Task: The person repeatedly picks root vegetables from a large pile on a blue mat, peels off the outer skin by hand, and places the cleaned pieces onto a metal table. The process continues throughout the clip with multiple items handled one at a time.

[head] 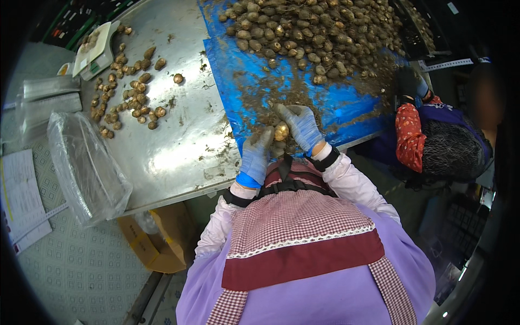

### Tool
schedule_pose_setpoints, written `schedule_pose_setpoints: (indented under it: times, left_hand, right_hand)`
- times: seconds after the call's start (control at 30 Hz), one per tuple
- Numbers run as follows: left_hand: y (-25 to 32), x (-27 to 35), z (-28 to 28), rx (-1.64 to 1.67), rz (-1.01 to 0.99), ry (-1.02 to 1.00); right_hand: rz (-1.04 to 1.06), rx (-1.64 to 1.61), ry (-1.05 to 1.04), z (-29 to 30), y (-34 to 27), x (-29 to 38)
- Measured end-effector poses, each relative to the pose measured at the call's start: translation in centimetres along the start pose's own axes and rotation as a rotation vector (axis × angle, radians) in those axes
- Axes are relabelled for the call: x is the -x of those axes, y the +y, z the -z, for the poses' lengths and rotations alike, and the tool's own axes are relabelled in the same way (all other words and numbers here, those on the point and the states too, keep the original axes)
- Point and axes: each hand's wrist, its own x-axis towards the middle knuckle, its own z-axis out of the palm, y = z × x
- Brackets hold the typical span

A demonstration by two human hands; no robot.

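My left hand [258, 153], in a dirty blue-grey knit glove, is at the near edge of a blue plastic sheet [345, 99]. My right hand [300, 124], gloved the same way, is beside it. Between them a pale taro corm [281, 131] touches the fingertips of both hands; which fingers bear it is not plain. Below it, partly hidden, lies a darker corm [277, 151]. Beyond the hands rises a large heap of small brown taro corms [317, 28]. More corms [138, 97] lie scattered on the metal table [183, 134] to the left.
A white scale [97, 48] holding corms stands at the back left. Clear plastic bags [87, 166] hang over the table's left edge, near papers [22, 191]. An open cardboard box [162, 239] is under the table. At the right, a co-worker [443, 142] in red patterned sleeves faces the heap.
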Motion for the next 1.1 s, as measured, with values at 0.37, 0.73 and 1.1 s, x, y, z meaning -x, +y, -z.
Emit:
schedule_pose_setpoints:
  times: [0.37,0.73,1.1]
  left_hand:
    - [0.4,-0.2,-0.1,0.638,0.133,-0.447]
    - [0.2,0.8,-1.3,0.431,0.186,-0.323]
    - [0.9,0.3,-1.4,0.467,0.094,-0.340]
  right_hand:
    - [-0.025,-0.240,-0.075,1.4,-2.8,0.4]
    - [0.010,-0.147,-0.266,-0.9,-2.0,2.6]
    - [-0.047,-0.555,-0.644,0.1,-4.0,2.6]
